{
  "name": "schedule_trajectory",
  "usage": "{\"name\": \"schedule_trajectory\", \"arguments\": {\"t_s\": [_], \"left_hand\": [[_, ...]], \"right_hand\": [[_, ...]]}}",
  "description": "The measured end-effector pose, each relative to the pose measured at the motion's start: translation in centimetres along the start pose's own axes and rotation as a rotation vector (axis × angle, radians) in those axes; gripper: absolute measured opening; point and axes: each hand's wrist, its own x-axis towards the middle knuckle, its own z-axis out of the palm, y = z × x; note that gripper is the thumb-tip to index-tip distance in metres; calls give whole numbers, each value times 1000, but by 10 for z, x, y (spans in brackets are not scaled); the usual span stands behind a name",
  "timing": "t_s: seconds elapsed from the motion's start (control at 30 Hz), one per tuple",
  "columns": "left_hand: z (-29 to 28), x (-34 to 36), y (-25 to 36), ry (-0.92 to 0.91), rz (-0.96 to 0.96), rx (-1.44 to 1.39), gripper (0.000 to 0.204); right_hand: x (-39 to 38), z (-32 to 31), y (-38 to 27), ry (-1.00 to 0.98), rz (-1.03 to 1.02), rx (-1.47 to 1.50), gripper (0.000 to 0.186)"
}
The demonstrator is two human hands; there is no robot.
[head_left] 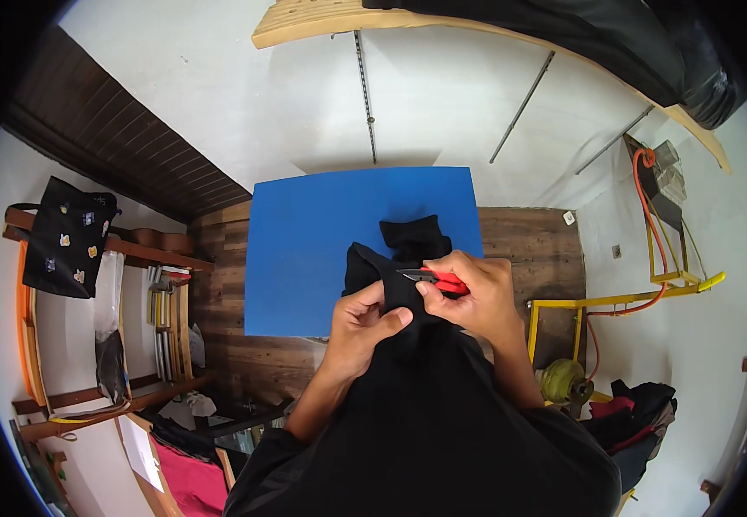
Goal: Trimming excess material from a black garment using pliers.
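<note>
A black garment [408,396] is held up in front of me, its upper part bunched against a blue board [305,250]. My left hand [359,326] pinches a fold of the black cloth near its top. My right hand [470,293] grips a small red-handled thread snipper [434,278], its metal tip pointing left onto the fabric just above my left thumb. A flap of the garment [414,237] sticks up behind the snipper.
A dark wood panel wall [529,250] lies behind the blue board. A black tote bag [68,237] hangs on shelving at left. A yellow metal frame [623,297] with an orange cable stands at right, clothes piled below it [641,414].
</note>
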Motion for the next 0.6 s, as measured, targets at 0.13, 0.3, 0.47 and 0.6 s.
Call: {"name": "schedule_trajectory", "arguments": {"t_s": [0.13,0.3,0.47,0.6], "left_hand": [[2,3,-3,92,-12,-66,26],[3,6,0,119,-15,3,23],[4,2,3,72,-45,66,22],[5,1,4,22,-50,77,26]], "right_hand": [[1,-5,-4,-47,-8,41,26],[-2,-4,-6,-30,8,32,27],[-6,-5,-4,-12,-2,11,28],[-7,-6,-2,-43,8,6,29]]}}
